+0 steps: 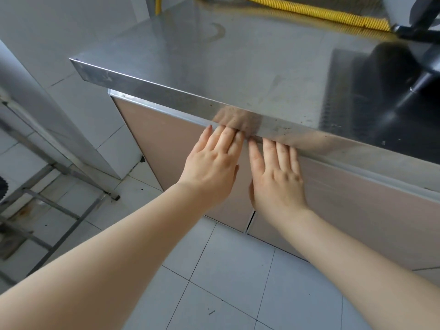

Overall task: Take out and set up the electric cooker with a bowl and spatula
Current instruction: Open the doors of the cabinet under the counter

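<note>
I am at the very start: my left hand (pixel 209 167) and right hand (pixel 277 177) lie flat and open, holding nothing, fingertips tucked under the front lip of the stainless-steel tabletop (pixel 214 67), one on each of the two beige cabinet doors (pixel 166 144) at mid-frame. The cooker, bowl and spatula are nowhere in view, presumably inside; opening, lifting out and arranging all remain.

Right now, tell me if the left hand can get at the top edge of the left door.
Probably yes. The left hand lies flat on the left door, fingertips tucked under the counter lip at the door's top. Nothing blocks it; whether there is a grip there is hidden.
</note>
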